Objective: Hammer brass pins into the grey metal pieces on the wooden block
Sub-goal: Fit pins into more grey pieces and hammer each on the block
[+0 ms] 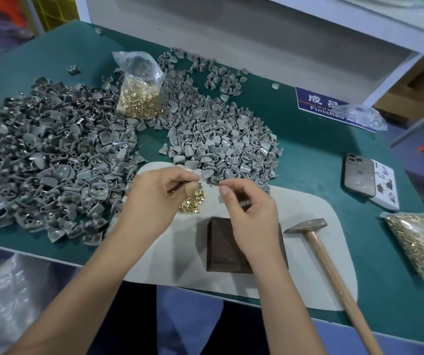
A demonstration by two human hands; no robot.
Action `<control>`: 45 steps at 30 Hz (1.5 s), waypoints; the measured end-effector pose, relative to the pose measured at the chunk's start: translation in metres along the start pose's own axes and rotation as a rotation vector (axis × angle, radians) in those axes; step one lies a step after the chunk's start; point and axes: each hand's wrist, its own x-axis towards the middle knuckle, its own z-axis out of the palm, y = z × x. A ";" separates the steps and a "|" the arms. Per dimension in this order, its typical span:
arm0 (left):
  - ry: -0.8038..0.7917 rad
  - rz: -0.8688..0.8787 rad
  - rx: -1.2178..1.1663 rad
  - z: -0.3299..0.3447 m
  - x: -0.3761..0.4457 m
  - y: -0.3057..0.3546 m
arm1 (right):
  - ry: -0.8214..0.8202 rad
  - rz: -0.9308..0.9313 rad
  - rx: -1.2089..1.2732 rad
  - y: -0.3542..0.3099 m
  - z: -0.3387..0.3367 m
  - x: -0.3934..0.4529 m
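Pinching grey metal piece in my left hand; right hand fingertips pinched, pin unclear; wooden block bare, hammer untouched, hammering pending.

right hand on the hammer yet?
Apart. The head view shows the right hand raised over the wooden block, pinching a small piece, while the hammer lies on the pad to its right with bare pad between them.
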 end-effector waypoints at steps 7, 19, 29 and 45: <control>-0.064 -0.073 -0.219 -0.005 -0.015 0.004 | 0.006 0.014 -0.007 0.000 0.001 -0.001; -0.172 0.050 -0.154 0.011 -0.035 0.021 | 0.148 -0.315 -0.150 -0.010 -0.019 -0.015; -0.201 0.185 0.020 0.049 -0.046 0.040 | 0.169 -0.282 -0.214 0.016 -0.064 -0.052; -0.217 0.315 0.468 0.050 -0.064 0.026 | 0.113 -0.155 -0.206 0.027 -0.065 -0.076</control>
